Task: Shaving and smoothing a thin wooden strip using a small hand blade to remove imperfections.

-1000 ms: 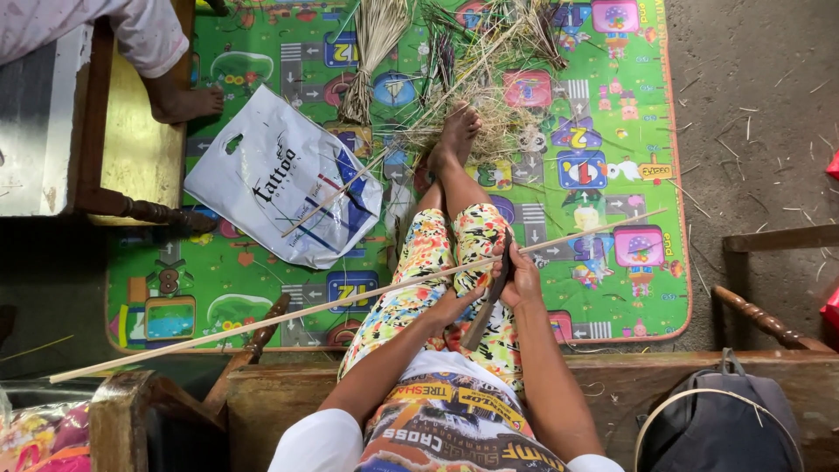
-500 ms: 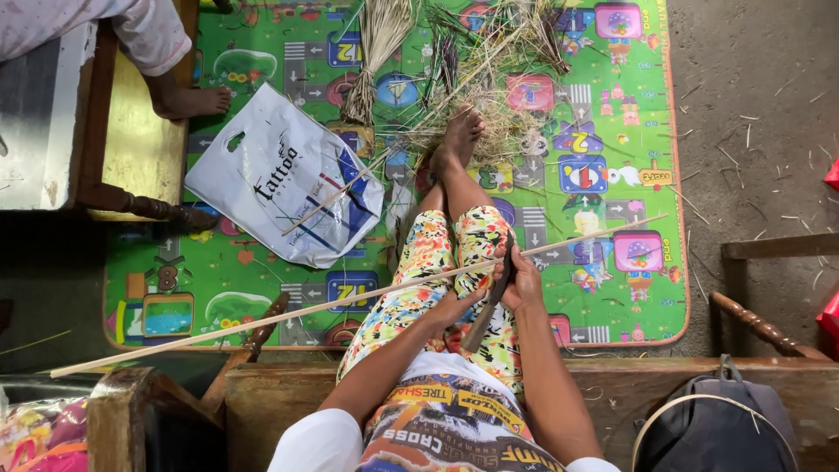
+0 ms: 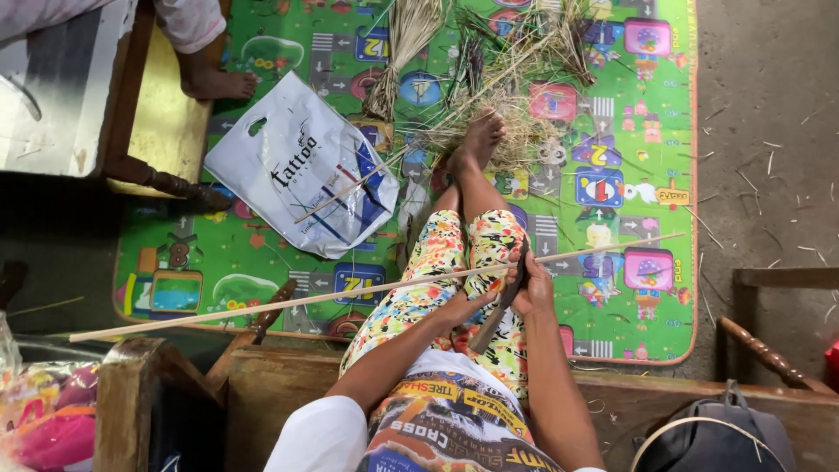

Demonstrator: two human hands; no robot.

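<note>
A long thin pale stick (image 3: 262, 307) lies across my lap, running from far left to the right over the mat. My left hand (image 3: 465, 305) grips the stick over my knees. My right hand (image 3: 531, 288) holds a dark knife (image 3: 500, 306) with its blade against the stick. My legs in flowered trousers stretch forward, and my feet (image 3: 476, 140) rest on a heap of dry straw (image 3: 498, 122).
A colourful green play mat (image 3: 612, 105) covers the floor. A white plastic bag (image 3: 301, 175) lies on it at the left. Another person's foot (image 3: 214, 83) rests beside a wooden bench (image 3: 157, 122). A grey backpack (image 3: 725, 437) stands at the lower right, a chair arm (image 3: 765, 354) above it.
The stick's right end has tipped slightly upward; my hands stay on the stick and knife over my knees.
</note>
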